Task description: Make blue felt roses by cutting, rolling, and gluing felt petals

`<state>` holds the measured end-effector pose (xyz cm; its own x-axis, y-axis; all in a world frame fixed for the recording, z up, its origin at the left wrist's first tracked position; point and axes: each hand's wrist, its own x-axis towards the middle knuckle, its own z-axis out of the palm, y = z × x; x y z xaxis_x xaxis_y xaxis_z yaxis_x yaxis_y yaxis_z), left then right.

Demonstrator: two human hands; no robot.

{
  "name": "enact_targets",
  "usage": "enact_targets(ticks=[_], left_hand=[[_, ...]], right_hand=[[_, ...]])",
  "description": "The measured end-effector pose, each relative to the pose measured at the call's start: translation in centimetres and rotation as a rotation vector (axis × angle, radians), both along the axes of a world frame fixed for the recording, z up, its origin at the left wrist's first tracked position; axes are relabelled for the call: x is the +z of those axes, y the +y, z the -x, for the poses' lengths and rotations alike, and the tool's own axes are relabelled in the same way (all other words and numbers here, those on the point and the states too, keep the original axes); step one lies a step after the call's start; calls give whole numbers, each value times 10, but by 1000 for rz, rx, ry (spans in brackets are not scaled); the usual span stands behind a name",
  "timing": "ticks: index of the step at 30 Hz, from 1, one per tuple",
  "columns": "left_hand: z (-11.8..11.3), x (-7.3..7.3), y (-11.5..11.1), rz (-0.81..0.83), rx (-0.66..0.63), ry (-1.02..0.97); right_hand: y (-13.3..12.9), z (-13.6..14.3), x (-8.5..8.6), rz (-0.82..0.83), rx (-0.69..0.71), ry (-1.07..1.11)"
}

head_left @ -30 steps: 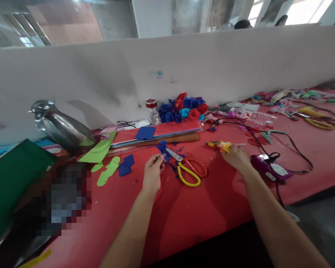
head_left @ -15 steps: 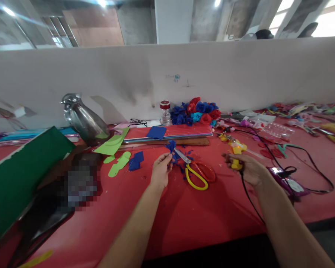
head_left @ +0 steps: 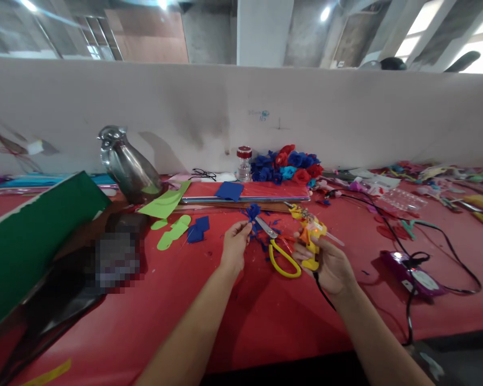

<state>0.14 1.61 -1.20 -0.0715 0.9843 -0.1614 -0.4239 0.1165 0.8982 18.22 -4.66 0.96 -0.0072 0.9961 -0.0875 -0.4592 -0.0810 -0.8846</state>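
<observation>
My left hand [head_left: 236, 245] is closed in a pinch at the base of a small blue paper flower [head_left: 253, 212] with a fringed top. Wrapped around a yellow hot glue gun [head_left: 314, 244] is my right hand [head_left: 333, 265]; a small light glows on the gun and its cord hangs below. The gun's nozzle end points up and left, apart from the flower. Between the hands lie scissors [head_left: 285, 258] with one yellow handle and one red handle, the red one partly behind my right fingers. Blue paper scraps are scattered around the blades.
Blue squares [head_left: 197, 230] and light green paper pieces [head_left: 175, 231] lie left of my left hand. Behind are stacked paper sheets [head_left: 265, 190], a jar [head_left: 244, 163], finished paper flowers [head_left: 284, 163] and a metal jug [head_left: 131, 166]. At right, a purple device [head_left: 412, 276] trails black cables.
My right hand has brought the glue gun left, closer to the flower and over the scissors' red handle. My left hand keeps its pinch on the flower. The view has shifted slightly.
</observation>
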Motion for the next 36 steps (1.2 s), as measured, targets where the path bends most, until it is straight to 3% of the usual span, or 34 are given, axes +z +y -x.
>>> enact_targets(ticks=[3, 9, 14, 19, 36], left_hand=[[0, 1, -1, -4, -5, 14], [-3, 0, -4, -47, -5, 53], [-5, 2, -6, -76, -7, 56], [-5, 3, -7, -84, -3, 42], [-4, 2, -6, -69, -10, 79]], right_hand=[[-1, 8, -4, -22, -13, -61], [-1, 23, -9, -73, -10, -483], [2, 25, -12, -110, -37, -665], [5, 23, -21, -98, -37, -737], [5, 20, -27, -116, -69, -820]])
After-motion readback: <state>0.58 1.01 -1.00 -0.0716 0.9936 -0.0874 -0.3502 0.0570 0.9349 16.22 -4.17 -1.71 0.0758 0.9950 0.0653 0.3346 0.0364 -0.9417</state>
